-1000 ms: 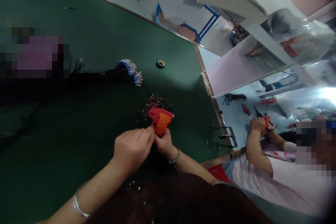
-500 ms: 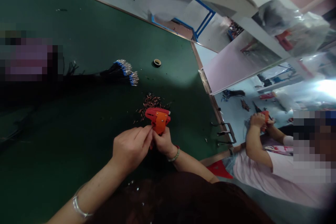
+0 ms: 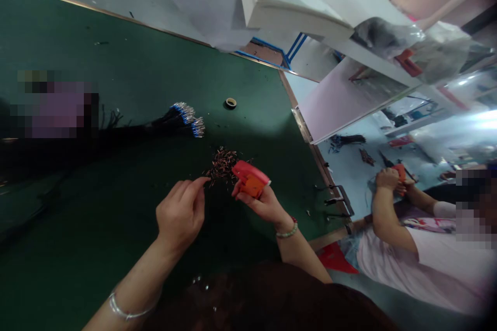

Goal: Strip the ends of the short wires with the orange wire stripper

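My right hand point(image 3: 268, 207) is wrapped round a red and orange wire stripper point(image 3: 252, 180), whose head points up and left. My left hand point(image 3: 179, 213) is apart from the tool, thumb and forefinger pinched together; what lies between them is too small to make out. Just beyond both hands is a pile of short copper-coloured and dark scraps point(image 3: 222, 161) on the green table mat point(image 3: 128, 248). A bundle of black wires point(image 3: 157, 126) with blue and silver tips lies farther off to the left.
A small ring-shaped roll point(image 3: 230, 103) sits behind the scraps. At the right, a black metal bracket point(image 3: 341, 201) is by the table edge. A co-worker's hands point(image 3: 388, 180) hold an orange tool at the adjoining table. A white shelf point(image 3: 303, 10) overhangs the back.
My hands have separated: the right, with the wire stripper, shifted right, and the left moved left. The whole view has tilted slightly.
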